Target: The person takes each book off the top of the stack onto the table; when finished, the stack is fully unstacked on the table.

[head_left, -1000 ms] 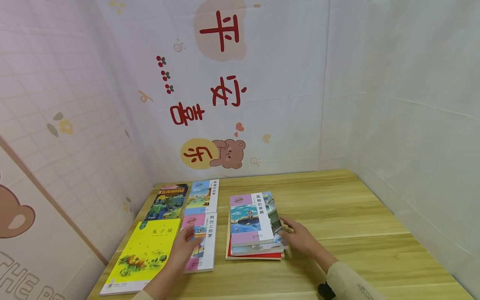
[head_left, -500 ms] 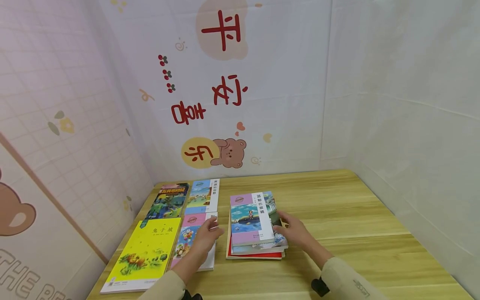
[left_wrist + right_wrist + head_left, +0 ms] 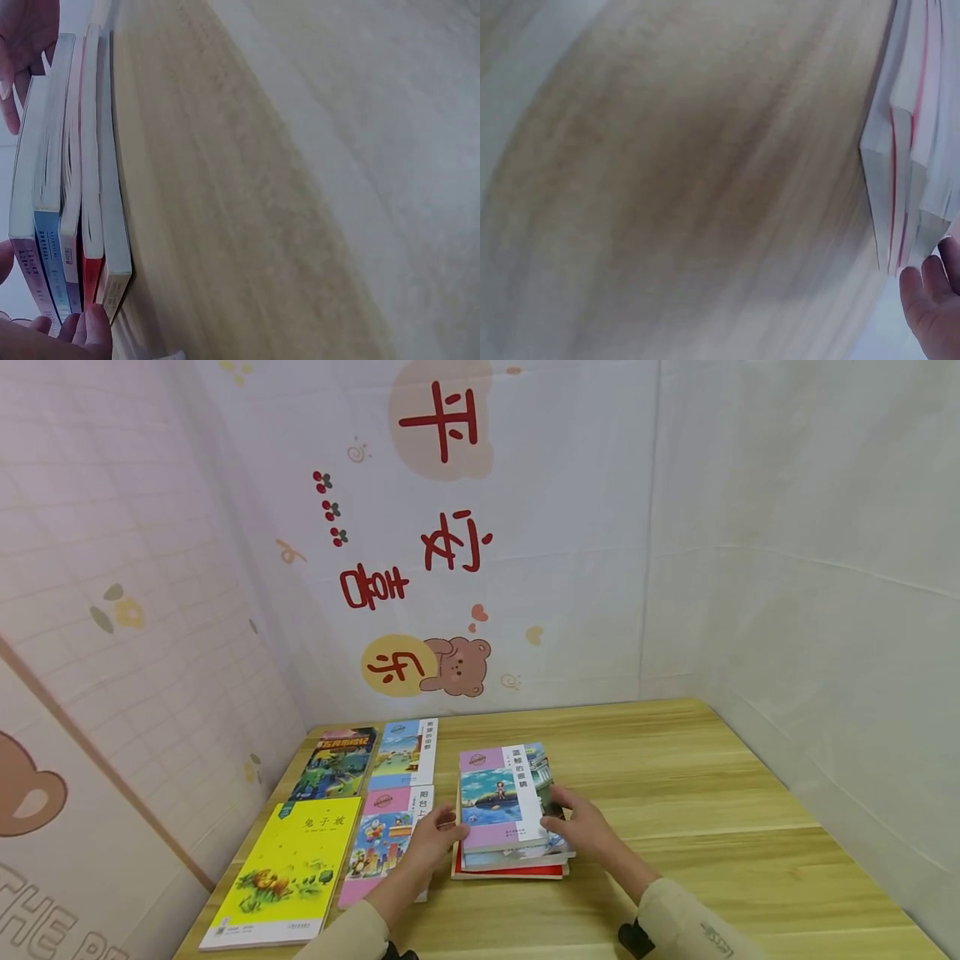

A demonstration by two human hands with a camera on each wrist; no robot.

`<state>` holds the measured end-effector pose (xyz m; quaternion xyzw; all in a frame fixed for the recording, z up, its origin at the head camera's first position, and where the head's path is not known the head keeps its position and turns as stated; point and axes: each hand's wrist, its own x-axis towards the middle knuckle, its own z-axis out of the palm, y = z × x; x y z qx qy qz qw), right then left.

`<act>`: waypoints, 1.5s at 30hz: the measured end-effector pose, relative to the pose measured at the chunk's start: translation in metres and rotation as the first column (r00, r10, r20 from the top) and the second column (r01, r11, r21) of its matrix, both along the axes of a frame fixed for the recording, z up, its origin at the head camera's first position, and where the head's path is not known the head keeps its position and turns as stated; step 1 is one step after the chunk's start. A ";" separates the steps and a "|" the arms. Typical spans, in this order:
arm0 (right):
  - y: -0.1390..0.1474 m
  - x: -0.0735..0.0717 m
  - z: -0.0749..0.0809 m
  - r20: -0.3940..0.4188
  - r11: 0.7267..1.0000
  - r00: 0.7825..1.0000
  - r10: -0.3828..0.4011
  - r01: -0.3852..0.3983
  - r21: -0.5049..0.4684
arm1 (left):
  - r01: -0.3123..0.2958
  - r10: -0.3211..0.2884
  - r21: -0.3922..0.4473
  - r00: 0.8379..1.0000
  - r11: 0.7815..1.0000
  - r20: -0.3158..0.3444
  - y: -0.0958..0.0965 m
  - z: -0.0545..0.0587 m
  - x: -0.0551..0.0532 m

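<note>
In my head view the stack of books (image 3: 504, 814) sits on the wooden table (image 3: 675, 802), slightly right of centre in the lower half of the frame, between the two hands. I see the grip of the left hand (image 3: 429, 846) loosely spread at the stack's lower left, its thumb tip at the left edge of the top book and its forearm crossing above the pink book (image 3: 375, 839). My left wrist view puts the stack at the left of the frame, five spines side by side, with that hand's fingers (image 3: 96, 328) around their lower ends; how firmly they press I cannot tell. The grip of the right hand (image 3: 588, 831) is also spread, at the stack's right side, thumb and forefinger reaching to the right edge of the top book. In my right wrist view its fingertips are just beside a lower corner of the stack, at the lower right, and I can't tell whether they touch. The stack is uneven: a green-blue cover (image 3: 542, 768) juts out on the right and a red edge (image 3: 517, 872) shows at the bottom. To the left of the frame I have the yellow book (image 3: 281, 868), with the dark book (image 3: 335, 764) and the blue book (image 3: 401, 756) above.
</note>
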<state>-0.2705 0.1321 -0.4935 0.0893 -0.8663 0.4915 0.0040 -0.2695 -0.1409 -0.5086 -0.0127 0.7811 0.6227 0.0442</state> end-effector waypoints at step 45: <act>0.020 -0.008 -0.019 0.111 0.997 0.990 -0.082 0.083 -0.001 | 0.226 -0.237 -0.257 0.971 0.940 -0.013 0.005 -0.001 -0.005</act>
